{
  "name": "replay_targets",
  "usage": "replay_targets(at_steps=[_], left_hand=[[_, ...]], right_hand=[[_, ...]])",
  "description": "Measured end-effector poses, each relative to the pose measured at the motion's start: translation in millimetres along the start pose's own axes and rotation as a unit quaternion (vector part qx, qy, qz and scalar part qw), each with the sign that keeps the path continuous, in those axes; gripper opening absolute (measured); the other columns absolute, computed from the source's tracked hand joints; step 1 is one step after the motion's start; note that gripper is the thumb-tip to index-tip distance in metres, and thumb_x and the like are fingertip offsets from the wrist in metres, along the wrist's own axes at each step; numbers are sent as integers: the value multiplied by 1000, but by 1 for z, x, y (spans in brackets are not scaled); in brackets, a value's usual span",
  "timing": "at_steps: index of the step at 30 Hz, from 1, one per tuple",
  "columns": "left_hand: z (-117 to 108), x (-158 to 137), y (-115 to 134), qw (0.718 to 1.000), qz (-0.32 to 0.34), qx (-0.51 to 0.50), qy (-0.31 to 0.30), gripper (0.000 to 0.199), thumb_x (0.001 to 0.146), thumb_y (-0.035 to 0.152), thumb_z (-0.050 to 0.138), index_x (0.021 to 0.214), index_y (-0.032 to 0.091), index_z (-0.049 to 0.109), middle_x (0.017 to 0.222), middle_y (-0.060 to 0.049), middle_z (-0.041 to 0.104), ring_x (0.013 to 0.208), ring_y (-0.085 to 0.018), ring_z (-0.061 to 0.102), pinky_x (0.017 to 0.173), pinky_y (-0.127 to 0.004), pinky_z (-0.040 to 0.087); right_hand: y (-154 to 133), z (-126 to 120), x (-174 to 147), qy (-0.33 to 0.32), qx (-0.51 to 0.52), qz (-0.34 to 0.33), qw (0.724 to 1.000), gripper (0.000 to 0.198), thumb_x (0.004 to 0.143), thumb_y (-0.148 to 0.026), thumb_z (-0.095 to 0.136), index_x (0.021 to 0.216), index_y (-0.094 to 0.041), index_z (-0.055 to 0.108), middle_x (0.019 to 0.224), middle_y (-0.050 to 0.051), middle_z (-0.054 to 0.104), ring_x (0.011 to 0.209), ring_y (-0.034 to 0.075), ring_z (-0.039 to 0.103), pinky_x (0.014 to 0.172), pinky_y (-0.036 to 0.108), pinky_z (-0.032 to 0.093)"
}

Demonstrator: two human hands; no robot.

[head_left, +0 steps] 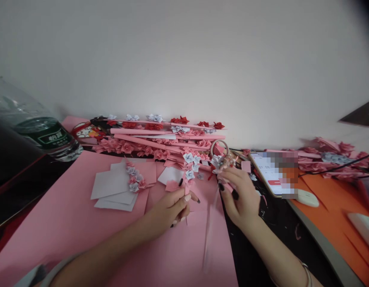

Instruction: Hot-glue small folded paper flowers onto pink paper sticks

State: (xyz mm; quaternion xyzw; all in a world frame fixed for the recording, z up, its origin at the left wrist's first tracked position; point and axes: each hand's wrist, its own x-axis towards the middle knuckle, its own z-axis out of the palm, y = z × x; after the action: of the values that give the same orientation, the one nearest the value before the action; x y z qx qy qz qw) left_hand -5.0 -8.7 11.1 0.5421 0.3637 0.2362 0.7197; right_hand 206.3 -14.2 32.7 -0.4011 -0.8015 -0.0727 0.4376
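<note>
A plain pale wall backs a bench covered by a large pink paper sheet point(67, 223), and everything here is placed against that sheet. Beyond its far left corner lies a clear water bottle point(38, 127) with a dark green label, tipped on its side. On the sheet's upper middle rest a few white paper squares point(111, 189), with a short string of small pink and white paper flowers point(135, 177) lying across them. Along the sheet's far edge, against the wall, is a heap of rolled pink paper sticks point(160, 137) studded with red, pink and white folded flowers.

Near the sheet's centre the left hand point(172, 205) is closed, thumb and fingers pinched on a small pink paper piece point(172, 185). Just right of it, at the sheet's right edge, the right hand point(241, 197) has its grip clamped on a pink flower strip point(222, 165), whose far end carries small white and pink blooms and a ring; a blurred pink length trails down toward the sheet's near edge. The two hands are near each other but apart.

Off the sheet's right side lies a phone point(269, 173) with a lit screen, then a white mouse point(307, 197), an orange paper sheet point(330, 207), and another pile of pink flowers point(336, 153) by the wall.
</note>
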Motion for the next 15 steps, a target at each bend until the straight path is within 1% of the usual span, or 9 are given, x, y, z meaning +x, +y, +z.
replay_targets(at_steps=[3,5,8,11,13,15], left_hand=[[-1,2,-4,1000,14,-14,8,41,86,54,44,97,16,53,56,7,39,41,-5,26,40,-21,20],[-1,3,-6,999,25,-21,16,40,87,53,44,100,16,54,56,7,39,41,-5,26,40,-21,20],[-2,4,-8,998,39,-32,29,38,88,50,44,102,15,53,58,7,40,42,-6,26,40,-21,20],[-2,3,-7,998,38,-28,38,34,90,45,43,104,16,52,61,6,41,45,-6,27,42,-20,22],[-2,3,-6,998,30,-23,43,33,90,43,43,105,15,52,62,6,40,46,-5,28,43,-20,22],[-2,2,-4,999,22,-22,45,33,90,43,42,105,15,52,62,6,39,46,-5,27,43,-20,21]], right_hand=[[16,-12,-10,30,-81,65,994,28,83,-10,52,109,-18,56,102,11,62,99,24,57,86,42,47],[26,-17,-16,19,-126,125,984,24,82,-14,52,105,-18,57,100,11,60,98,26,56,86,43,47],[37,-19,-19,-38,-185,212,959,29,75,-21,56,104,-16,56,100,12,58,97,29,55,84,46,47],[37,-17,-19,-111,-215,284,928,33,71,-25,56,103,-17,56,98,11,59,90,28,58,79,45,49],[36,-16,-18,-143,-213,314,914,33,71,-28,56,103,-18,56,96,10,59,87,28,59,77,44,49],[36,-14,-19,-153,-208,321,911,36,71,-31,58,104,-17,56,96,10,59,89,29,59,78,43,49]])
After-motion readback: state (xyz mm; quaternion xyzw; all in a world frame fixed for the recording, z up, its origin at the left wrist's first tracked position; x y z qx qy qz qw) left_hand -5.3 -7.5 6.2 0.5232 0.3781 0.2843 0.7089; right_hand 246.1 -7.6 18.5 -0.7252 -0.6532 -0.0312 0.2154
